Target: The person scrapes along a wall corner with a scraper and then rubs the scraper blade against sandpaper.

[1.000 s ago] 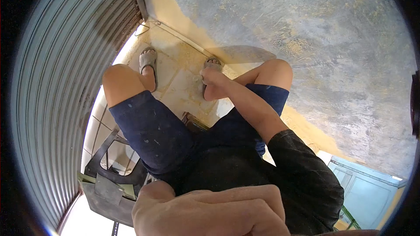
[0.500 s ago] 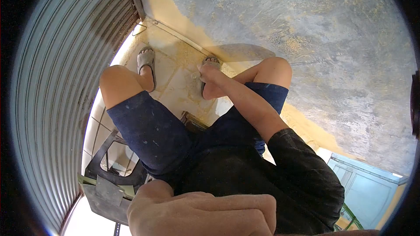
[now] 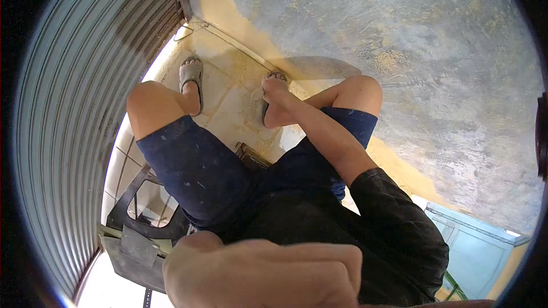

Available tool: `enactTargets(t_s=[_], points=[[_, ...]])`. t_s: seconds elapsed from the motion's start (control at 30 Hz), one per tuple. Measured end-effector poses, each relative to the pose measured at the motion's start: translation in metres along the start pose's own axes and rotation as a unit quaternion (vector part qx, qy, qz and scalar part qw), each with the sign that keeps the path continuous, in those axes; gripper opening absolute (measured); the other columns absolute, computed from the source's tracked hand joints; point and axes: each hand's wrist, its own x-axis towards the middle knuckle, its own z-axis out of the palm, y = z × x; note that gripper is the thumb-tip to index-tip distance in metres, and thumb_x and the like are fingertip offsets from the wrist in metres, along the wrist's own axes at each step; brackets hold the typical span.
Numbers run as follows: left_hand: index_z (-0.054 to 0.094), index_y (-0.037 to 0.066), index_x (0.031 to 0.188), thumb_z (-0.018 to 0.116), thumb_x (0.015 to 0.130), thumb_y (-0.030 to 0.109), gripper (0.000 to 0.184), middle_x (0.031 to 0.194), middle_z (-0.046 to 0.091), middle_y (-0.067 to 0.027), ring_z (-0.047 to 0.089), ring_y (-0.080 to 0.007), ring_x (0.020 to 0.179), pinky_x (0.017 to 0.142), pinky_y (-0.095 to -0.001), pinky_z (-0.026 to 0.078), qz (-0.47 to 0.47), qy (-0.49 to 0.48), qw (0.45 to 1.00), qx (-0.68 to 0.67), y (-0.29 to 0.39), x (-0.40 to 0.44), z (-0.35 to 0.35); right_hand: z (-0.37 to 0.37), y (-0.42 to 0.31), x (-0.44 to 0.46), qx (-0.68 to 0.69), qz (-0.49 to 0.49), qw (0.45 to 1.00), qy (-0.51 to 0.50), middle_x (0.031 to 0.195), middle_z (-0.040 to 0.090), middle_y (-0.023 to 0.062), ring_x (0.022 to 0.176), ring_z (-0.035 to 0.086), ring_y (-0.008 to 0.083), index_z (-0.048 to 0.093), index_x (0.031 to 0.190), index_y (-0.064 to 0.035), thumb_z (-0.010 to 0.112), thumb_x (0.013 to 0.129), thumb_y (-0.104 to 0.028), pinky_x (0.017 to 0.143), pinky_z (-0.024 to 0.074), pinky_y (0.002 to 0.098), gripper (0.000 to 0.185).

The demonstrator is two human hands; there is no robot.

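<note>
My right hand (image 3: 274, 88) reaches down beside my right foot (image 3: 277, 115), its fingers bent over the front of the grey sandal (image 3: 277, 74). What it holds, if anything, is too small to make out; a pale patch shows beside it. Close to the camera, my left hand (image 3: 265, 271) is large at the bottom edge, its back toward me and its fingers folded. Its palm and anything in it are hidden. My left foot wears another grey sandal (image 3: 191, 74) on the tiled floor (image 3: 225, 105).
A ribbed metal shutter (image 3: 63, 137) curves along the left. On the right rises a patchy grey and yellow wall (image 3: 411, 68). A dark chair (image 3: 134, 251) stands at the lower left, a dark object (image 3: 251, 155) lies between my legs, and a light blue door (image 3: 471, 245) is lower right.
My left hand has shifted slightly left, and its fingers remain folded. My right hand stays by the foot with little movement. The left knee has moved slightly left.
</note>
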Motion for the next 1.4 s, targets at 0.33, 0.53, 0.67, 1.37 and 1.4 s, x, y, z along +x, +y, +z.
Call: enactTargets(t_s=[0.33, 0.53, 0.67, 1.37, 1.4], points=[[0.064, -0.003, 0.096, 0.063, 0.086, 0.024, 0.028, 0.073, 0.063, -0.0154, 0.061, -0.0251, 0.066, 0.065, -0.0349, 0.047, -0.137, 0.130, 0.689, 0.700, -0.061, 0.065, -0.208, -0.110, 0.002, 0.008, -0.077, -0.095, 0.990, 0.074, 0.076, 0.064, 0.0246, 0.077, 0.066, 0.0398, 0.066, 0.084, 0.0065, 0.066, 0.070, -0.012, 0.068, 0.0538, 0.0466, 0.023], [0.062, -0.005, 0.085, 0.068, 0.081, 0.023, 0.029, 0.082, 0.064, -0.0254, 0.064, -0.0393, 0.080, 0.072, -0.0448, 0.049, -0.142, 0.254, 0.625, 0.724, -0.122, 0.081, -0.235, -0.155, -0.006, -0.003, -0.072, -0.101, 0.988, 0.089, 0.087, 0.063, 0.0300, 0.082, 0.064, 0.0430, 0.044, 0.125, 0.0128, 0.058, 0.078, -0.011, 0.071, 0.0524, 0.0480, 0.055], [0.062, -0.004, 0.081, 0.066, 0.082, 0.018, 0.022, 0.081, 0.064, -0.0267, 0.065, -0.0411, 0.080, 0.070, -0.0468, 0.050, -0.133, 0.378, 0.642, 0.654, -0.156, 0.091, -0.273, -0.103, 0.018, 0.022, -0.014, 0.015, 0.996, 0.082, 0.108, 0.056, 0.0300, 0.097, 0.058, 0.0451, 0.045, 0.122, 0.0120, 0.067, 0.073, -0.012, 0.079, 0.0510, 0.0485, 0.059], [0.058, -0.006, 0.101, 0.052, 0.099, 0.033, 0.040, 0.074, 0.066, -0.0121, 0.066, -0.0195, 0.060, 0.053, -0.0299, 0.054, -0.108, 0.524, 0.840, 0.094, -0.218, 0.110, -0.316, -0.060, 0.028, 0.062, -0.117, -0.058, 0.981, 0.145, 0.078, 0.063, 0.0229, 0.074, 0.066, 0.0355, 0.058, 0.099, 0.0149, 0.060, 0.077, -0.006, 0.063, 0.0543, 0.0395, 0.030], [0.058, -0.006, 0.100, 0.050, 0.099, 0.035, 0.041, 0.076, 0.066, -0.0126, 0.068, -0.0206, 0.060, 0.053, -0.0304, 0.055, -0.097, 0.504, 0.856, 0.071, -0.215, 0.113, -0.310, -0.057, 0.027, 0.064, -0.118, -0.057, 0.981, 0.143, 0.078, 0.063, 0.0229, 0.074, 0.066, 0.0355, 0.058, 0.099, 0.0149, 0.060, 0.077, -0.006, 0.063, 0.0543, 0.0395, 0.030]])
